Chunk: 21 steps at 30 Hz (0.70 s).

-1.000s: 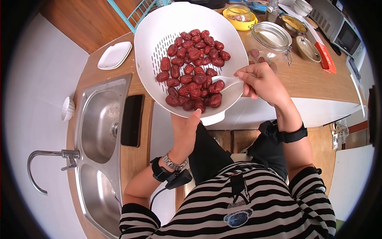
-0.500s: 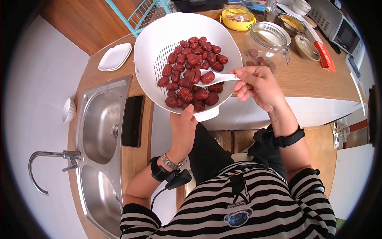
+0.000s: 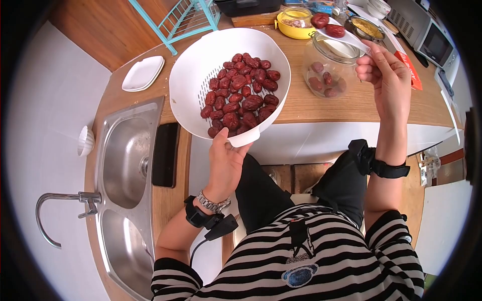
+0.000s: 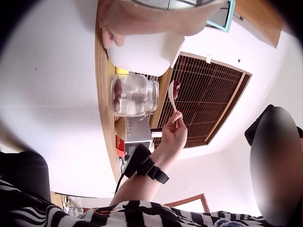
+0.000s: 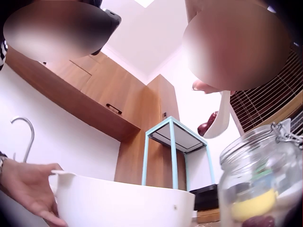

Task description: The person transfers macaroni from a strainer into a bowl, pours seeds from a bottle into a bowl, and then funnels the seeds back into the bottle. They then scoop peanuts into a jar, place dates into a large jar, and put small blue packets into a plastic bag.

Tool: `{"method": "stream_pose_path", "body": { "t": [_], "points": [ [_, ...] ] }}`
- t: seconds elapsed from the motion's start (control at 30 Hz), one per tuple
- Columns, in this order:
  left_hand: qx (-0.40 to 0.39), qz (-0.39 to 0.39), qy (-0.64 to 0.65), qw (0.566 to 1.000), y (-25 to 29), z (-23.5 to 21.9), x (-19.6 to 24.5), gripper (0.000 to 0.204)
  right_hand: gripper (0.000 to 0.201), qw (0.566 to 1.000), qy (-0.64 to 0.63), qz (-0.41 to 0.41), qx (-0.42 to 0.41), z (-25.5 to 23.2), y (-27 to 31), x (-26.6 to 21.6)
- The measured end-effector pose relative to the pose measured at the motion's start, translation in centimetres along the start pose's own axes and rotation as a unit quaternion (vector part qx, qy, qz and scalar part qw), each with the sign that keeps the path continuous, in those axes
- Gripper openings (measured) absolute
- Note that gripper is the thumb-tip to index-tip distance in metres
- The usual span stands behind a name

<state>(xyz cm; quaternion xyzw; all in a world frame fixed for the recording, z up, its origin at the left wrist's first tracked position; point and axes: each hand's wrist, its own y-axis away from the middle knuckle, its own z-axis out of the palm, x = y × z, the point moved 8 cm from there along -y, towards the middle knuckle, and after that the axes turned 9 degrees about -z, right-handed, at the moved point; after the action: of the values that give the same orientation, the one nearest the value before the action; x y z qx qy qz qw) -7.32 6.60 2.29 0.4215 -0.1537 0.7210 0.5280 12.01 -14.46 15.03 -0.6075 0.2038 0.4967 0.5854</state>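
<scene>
My left hand grips the near rim handle of a white colander holding many red dates. My right hand pinches the handle of a white spoon that carries two dates. The spoon is above the mouth of an open glass jar, with several dates at the jar's bottom. In the left wrist view the spoon stands clear of the jar, held in the right hand. The right wrist view shows the left hand at the colander's side.
A double steel sink with a faucet lies at left, a black phone beside it. White plates and a teal rack are behind. Beyond the jar stand a yellow container, a bowl and a microwave.
My right hand has lifted the spoon with dates out of the colander and moved it right, over the jar. The colander has shifted slightly left and lower, still in my left hand.
</scene>
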Motion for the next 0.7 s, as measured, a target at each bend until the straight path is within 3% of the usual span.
{"method": "stream_pose_path", "body": {
  "t": [0.17,0.23,0.27,0.33,0.47,0.57,0.6,0.67,0.7],
  "points": [
    [-0.001,-0.001,0.000,1.000,0.0,0.0,-0.1,0.046,0.024,0.981,0.179,-0.066,0.039,-1.1,-0.4,-0.5],
    [0.002,0.005,-0.002,1.000,0.0,0.0,-0.1,0.046,0.022,0.911,0.396,-0.117,0.013,-0.7,-0.4,-1.1],
    [0.002,0.005,-0.002,1.000,0.0,0.0,-0.1,0.046,0.022,0.911,0.396,-0.117,0.013,-0.6,-0.3,-1.0],
    [0.001,0.010,0.000,1.000,0.0,-0.1,-0.2,0.046,0.020,0.860,0.463,-0.211,0.041,0.1,0.4,-2.5],
    [0.008,0.023,-0.004,1.000,0.3,0.3,-0.3,0.045,0.019,0.885,0.396,-0.244,0.030,2.0,1.6,-4.0],
    [0.018,0.030,-0.016,0.999,0.5,0.1,-0.4,0.041,0.020,0.946,0.275,-0.145,-0.096,5.0,2.4,-3.0],
    [0.012,0.043,-0.027,0.999,0.5,0.0,-0.5,0.039,0.020,0.946,0.275,-0.145,-0.096,5.6,2.5,-3.0],
    [0.006,0.055,-0.038,0.998,0.6,0.4,-0.5,0.037,0.012,0.886,0.359,-0.208,-0.208,8.2,3.4,-2.8],
    [0.041,0.057,-0.009,0.997,0.8,0.4,-0.4,0.028,0.012,0.885,0.359,-0.208,-0.208,8.3,3.5,-2.3]
  ]
}}
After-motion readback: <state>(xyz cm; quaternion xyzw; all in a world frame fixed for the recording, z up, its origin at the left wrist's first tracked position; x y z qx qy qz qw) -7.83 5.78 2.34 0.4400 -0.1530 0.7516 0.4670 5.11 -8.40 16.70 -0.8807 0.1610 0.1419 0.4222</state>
